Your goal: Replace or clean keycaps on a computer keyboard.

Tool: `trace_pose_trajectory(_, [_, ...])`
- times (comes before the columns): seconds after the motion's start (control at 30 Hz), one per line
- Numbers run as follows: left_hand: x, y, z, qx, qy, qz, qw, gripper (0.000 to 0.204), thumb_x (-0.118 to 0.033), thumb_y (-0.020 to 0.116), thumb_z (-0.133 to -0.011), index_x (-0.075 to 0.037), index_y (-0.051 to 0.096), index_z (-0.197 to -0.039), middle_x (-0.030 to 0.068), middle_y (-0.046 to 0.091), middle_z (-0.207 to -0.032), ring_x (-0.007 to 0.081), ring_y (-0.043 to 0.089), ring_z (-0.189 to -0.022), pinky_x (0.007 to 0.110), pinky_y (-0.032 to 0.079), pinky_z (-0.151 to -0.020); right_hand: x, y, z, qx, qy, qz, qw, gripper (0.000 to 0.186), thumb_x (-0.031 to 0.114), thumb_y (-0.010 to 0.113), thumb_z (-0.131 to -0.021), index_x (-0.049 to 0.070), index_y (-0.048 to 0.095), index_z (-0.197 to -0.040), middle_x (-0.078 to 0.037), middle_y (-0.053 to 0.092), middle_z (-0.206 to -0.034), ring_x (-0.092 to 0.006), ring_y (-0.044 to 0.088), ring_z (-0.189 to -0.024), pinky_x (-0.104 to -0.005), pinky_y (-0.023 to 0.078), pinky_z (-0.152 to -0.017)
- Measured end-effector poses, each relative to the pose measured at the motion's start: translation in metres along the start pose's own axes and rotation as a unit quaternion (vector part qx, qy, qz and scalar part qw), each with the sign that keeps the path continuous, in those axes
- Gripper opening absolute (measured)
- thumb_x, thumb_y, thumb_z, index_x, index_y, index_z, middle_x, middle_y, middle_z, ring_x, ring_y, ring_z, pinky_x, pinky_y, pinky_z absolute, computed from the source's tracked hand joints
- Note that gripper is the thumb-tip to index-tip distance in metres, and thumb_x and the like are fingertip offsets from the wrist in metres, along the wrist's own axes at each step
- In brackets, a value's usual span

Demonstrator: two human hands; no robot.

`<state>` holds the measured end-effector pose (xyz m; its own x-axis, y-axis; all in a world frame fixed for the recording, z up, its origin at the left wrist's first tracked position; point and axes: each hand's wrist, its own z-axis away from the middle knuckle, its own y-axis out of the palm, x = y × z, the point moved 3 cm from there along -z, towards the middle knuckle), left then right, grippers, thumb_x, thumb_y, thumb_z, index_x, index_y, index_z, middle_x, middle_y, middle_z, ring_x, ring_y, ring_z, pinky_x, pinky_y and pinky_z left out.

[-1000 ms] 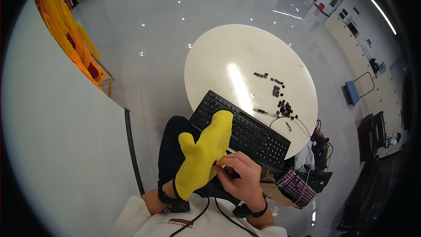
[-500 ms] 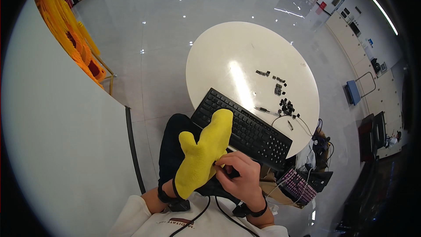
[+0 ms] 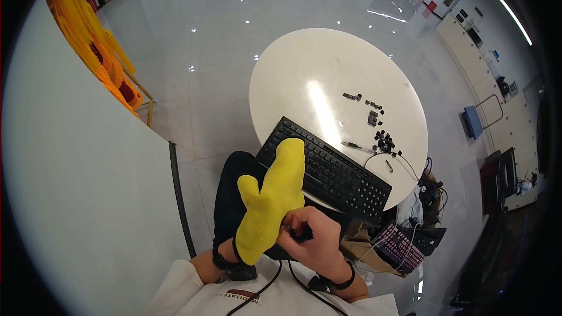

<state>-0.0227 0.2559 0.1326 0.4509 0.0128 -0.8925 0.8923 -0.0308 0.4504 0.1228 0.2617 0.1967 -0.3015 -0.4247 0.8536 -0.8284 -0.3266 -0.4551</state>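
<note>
There is one yellow mitten [image 3: 271, 203], and it is on the left hand [image 3: 266, 216]. The mitten sticks up and forward, with its thumb part poking out to the left and its long tip lying over the near left corner of one black keyboard [image 3: 328, 171]. The left hand is spread flat inside the mitten and grips nothing. The right hand [image 3: 312, 240] is bare. It is curled into a loose fist right beside the mitten, touching its lower edge, and its fingers pinch one small dark thing [image 3: 302, 234] that is too small to tell. Each wrist has one dark band, so two bands.

The black keyboard lies tilted on the near edge of one round white table [image 3: 304, 70]. On the table past the keyboard there are many small black key caps [image 3: 383, 139], too many to count, in a few loose little heaps. One thin cable [image 3: 404, 164] curls near them. Lower right, under the table edge, sits one more keyboard [image 3: 400, 247] with pink keys
</note>
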Motion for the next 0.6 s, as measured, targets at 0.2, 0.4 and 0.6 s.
trace_pose_trajectory(0.2, [0.004,-0.003,0.004,0.013,0.000,0.071,0.997,0.077,-0.051,0.052,-0.123,-0.008,0.029,-0.183,0.0079,0.053,-0.171,0.0132,0.062,-0.118,0.030,0.053,-0.102,0.004,0.007,0.002,-0.002,-0.049,-0.003,0.999,0.031,-0.005,0.090,-0.086,0.005,0.062,-0.096,-0.009,0.075,-0.093,-0.0137,0.067,-0.074,-0.0279,0.055,-0.066])
trace_pose_trajectory(0.4, [0.015,0.005,0.011,0.029,-0.005,0.217,0.976,0.076,-0.046,0.057,-0.123,-0.008,0.030,-0.182,0.0081,0.055,-0.168,0.0139,0.062,-0.120,0.030,0.054,-0.103,0.002,0.003,-0.016,-0.074,-0.083,0.002,0.994,0.036,-0.010,0.087,-0.085,0.006,0.055,-0.092,-0.013,0.075,-0.095,-0.0210,0.069,-0.078,-0.0311,0.056,-0.070])
trace_pose_trajectory(0.6, [0.001,0.002,0.008,-0.019,0.038,-0.021,0.999,0.074,-0.038,0.063,-0.121,-0.006,0.032,-0.180,0.0092,0.058,-0.164,0.0187,0.064,-0.128,0.035,0.054,-0.110,0.002,0.000,-0.011,-0.044,-0.027,-0.018,0.998,0.034,-0.008,0.087,-0.084,0.006,0.057,-0.093,-0.012,0.072,-0.094,-0.0263,0.069,-0.077,-0.0340,0.056,-0.069])
